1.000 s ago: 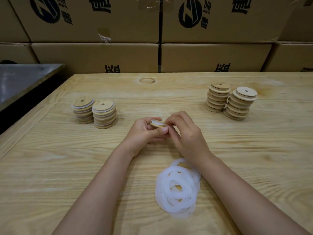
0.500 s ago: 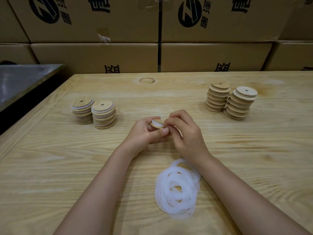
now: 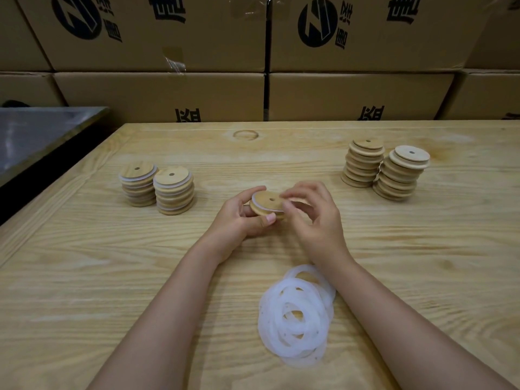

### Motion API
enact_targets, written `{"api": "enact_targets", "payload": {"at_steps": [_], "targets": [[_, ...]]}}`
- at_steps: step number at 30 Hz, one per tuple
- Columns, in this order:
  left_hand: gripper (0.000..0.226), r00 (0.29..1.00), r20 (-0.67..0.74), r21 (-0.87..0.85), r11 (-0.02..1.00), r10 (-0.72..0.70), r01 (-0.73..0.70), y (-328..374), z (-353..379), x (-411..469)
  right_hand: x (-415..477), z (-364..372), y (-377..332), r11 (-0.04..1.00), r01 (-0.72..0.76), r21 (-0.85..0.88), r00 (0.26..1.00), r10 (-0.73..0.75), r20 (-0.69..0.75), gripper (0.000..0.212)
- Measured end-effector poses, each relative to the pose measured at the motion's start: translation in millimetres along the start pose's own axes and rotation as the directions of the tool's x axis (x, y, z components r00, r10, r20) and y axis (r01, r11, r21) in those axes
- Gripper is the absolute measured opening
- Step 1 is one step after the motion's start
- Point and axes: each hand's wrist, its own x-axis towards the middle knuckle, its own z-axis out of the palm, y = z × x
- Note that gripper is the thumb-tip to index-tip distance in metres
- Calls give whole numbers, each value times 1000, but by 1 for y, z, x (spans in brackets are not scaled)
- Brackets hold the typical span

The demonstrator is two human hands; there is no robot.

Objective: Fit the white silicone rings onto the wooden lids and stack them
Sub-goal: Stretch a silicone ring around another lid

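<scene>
Left hand point(image 3: 239, 220) holds one lid point(image 3: 267, 204) just above the table point(image 3: 84, 277), mid-table and tilted a little toward the camera. The thumb is curled under the near edge and the fingers wrap the far-left side. The lid's centre hole faces up. A white ring point(image 3: 254, 200) sits round the lid and shows on the left and near side as a thin band between the wood layers.

Right hand point(image 3: 319, 225) is at the lid's right edge with its fingers curled, thumb and forefinger tips closed on the rim. The tips are blurred — can't tell if they pinch ring or wood.

Ring pile point(image 3: 295, 316): loose translucent-white rings overlapping, flat on the table. It lies nearer the camera than the hands, between the forearms, with its upper right edge just beside the right forearm.

Left stacks point(image 3: 174, 192): two columns of lids touching each other, well left of the hands, with white bands showing between layers.

Right stacks point(image 3: 363, 167): two columns side by side, far right, with plain wood edges — the top lid of the outer column sits slightly offset.

Boxes point(image 3: 168, 94) with black print are stacked along the far table edge. A metal surface point(image 3: 36, 136) sits at far left, beside the table.
</scene>
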Motion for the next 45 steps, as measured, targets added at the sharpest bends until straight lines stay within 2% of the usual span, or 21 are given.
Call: {"api": "enact_targets", "payload": {"at_steps": [1, 3, 4, 6, 11, 15, 19, 23, 28, 34, 41, 45], "targets": [[66, 1000, 0, 13, 1000, 7, -7, 0, 0, 0, 3, 0, 1, 982, -155, 105, 987, 157, -13, 11], [69, 999, 19, 34, 999, 29, -30, -1, 1, 0, 9, 0, 3, 882, -416, 220, 907, 421, 29, 8], [71, 999, 30, 44, 998, 41, -42, -1, 2, 0, 10, -1, 3, 828, -499, 256, 864, 497, 79, 6], [76, 997, 37, 59, 996, 66, -68, -1, 2, 1, 12, -2, 5, 753, -562, 342, 825, 542, 160, 7], [75, 991, -11, 91, 987, 132, -130, -1, 4, 1, 12, -5, 9, 715, -536, 449, 832, 537, 139, 10], [40, 974, -153, 51, 986, 168, -162, 2, -1, 2, 12, -7, 11, 770, -492, 406, 851, 523, 40, 13], [11, 965, -200, 53, 985, 170, -163, -1, -2, 3, 11, -7, 10, 814, -442, 377, 882, 471, 16, 18], [16, 948, -257, 102, 981, 188, -167, -3, 0, 7, 10, -6, 11, 873, -381, 306, 918, 396, 13, 21], [19, 943, -250, 208, 964, 219, -169, -5, -2, 8, 10, -7, 15, 906, -340, 253, 934, 357, -22, 22], [26, 942, -246, 231, 958, 229, -173, -4, -3, 6, 8, -4, 17, 917, -365, 162, 929, 371, -5, 22], [30, 944, -254, 326, 938, 211, -121, -4, -2, 7, 8, 2, 14, 824, -484, 296, 870, 489, 64, 21], [29, 946, -254, 303, 945, 201, -120, -4, -2, 6, 10, -2, 14, 859, -451, 241, 888, 458, 29, 19]]}}
